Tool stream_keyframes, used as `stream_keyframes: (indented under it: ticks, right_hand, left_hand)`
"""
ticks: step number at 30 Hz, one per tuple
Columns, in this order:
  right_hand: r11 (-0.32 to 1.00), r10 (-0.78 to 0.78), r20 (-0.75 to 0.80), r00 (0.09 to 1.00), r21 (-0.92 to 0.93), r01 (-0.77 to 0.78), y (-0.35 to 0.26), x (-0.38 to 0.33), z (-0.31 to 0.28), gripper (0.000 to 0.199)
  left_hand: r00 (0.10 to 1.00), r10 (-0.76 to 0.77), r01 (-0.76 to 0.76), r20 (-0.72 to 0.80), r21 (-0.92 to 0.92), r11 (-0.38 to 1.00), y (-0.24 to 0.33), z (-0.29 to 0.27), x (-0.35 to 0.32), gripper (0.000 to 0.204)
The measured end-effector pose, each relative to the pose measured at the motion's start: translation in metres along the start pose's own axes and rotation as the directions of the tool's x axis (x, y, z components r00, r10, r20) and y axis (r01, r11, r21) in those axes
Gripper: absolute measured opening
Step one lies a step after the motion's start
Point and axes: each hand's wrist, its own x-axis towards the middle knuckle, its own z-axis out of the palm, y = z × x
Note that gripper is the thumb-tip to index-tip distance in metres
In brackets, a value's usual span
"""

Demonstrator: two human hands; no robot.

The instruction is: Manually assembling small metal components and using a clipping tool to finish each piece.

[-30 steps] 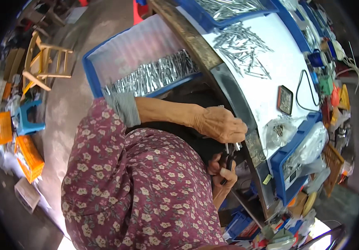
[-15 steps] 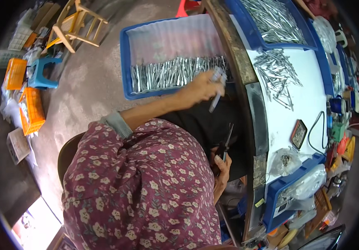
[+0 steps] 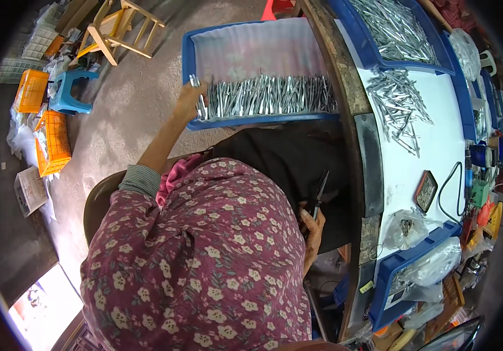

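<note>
My left hand is at the left end of a blue tray. Its fingers are closed around a few slender silver metal pieces, upright against the tray's side. Beside them a long row of similar metal pieces stands packed along the tray's near side, on a pale translucent sheet. Close to my lap, my right hand is closed on a slim, dark-handled pointed tool, tip up; its exact kind I cannot make out.
To the right runs a workbench with a white top, bearing a loose pile of silver pieces and a full blue bin. A small dark tray and plastic bags lie nearer. A wooden folding chair and blue stool stand left.
My left hand has swung from the tray's right end to its left end, carrying the silver pieces. My right hand stays near my lap with the tool. The whole view has shifted slightly.
</note>
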Motion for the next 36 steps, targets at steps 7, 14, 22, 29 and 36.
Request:
stream_keyframes:
  ticks: [7,14,22,29,36]
  right_hand:
    - [1.0,0.028,-0.052,0.998,0.002,-0.028,0.003,-0.011,0.006,0.063]
    - [1.0,0.0,-0.109,0.994,0.023,0.002,0.006,-0.01,0.006,0.065]
    - [0.997,0.077,-0.039,0.996,0.019,-0.076,0.006,-0.005,0.003,0.065]
    - [0.964,-0.261,-0.122,0.958,-0.079,0.253,0.002,-0.024,0.02,0.061]
    - [0.965,-0.227,0.012,0.974,-0.129,0.227,-0.008,-0.022,0.02,0.054]
  left_hand:
    - [0.978,0.201,-0.194,-0.046,0.122,0.973,-0.02,0.013,0.0,0.042]
    - [0.989,0.13,-0.107,-0.071,0.26,0.96,-0.027,0.018,0.003,0.019]
    - [0.823,0.567,-0.299,0.039,0.878,0.373,-0.025,0.02,-0.001,0.017]
    - [0.869,0.495,-0.186,0.028,0.944,0.273,-0.021,0.03,-0.004,0.031]
    - [0.831,0.519,-0.21,0.202,0.977,-0.044,-0.001,0.035,-0.005,0.029]
